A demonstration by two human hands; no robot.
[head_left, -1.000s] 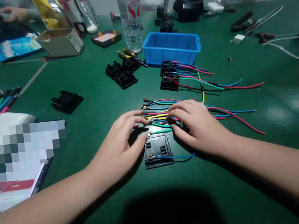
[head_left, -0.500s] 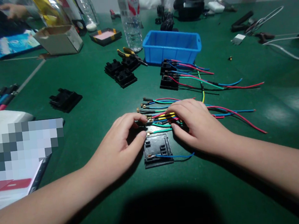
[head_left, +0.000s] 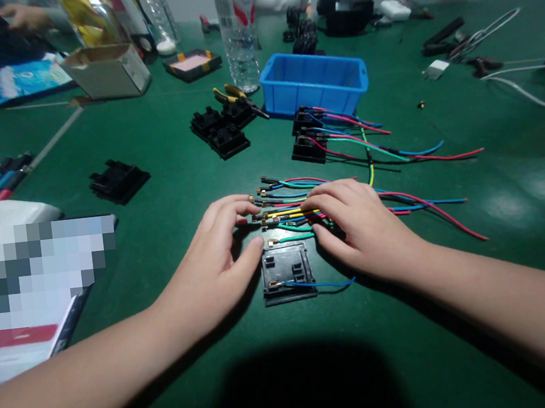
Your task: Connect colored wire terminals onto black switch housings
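Observation:
A bundle of coloured wires (head_left: 293, 213) with brass terminals (head_left: 269, 220) at their left ends lies on the table. My right hand (head_left: 357, 224) is curled over the bundle, thumb and fingertips gripping the wires from both sides. To the left, my left hand (head_left: 222, 238) is open beside the terminals, thumb apart from the fingers. Its fingertips are at or just above the wire ends; contact is hard to make out. Just below the bundle lies a black plastic plate (head_left: 286, 264) with a blue wire (head_left: 324, 283) whose terminal rests on it.
Behind the bundle are black plates with wires attached (head_left: 308, 147) and a blue bin (head_left: 312, 76). Pliers (head_left: 236, 94) lie on stacked black parts (head_left: 227, 142). A single black part (head_left: 119, 181) and a phone-like device (head_left: 68, 297) are at left. A bottle (head_left: 239, 38) stands behind.
My left hand has drawn slightly left and its fingers have spread away from the terminals. My right hand stays on the bundle. A co-worker's hand has appeared at the back.

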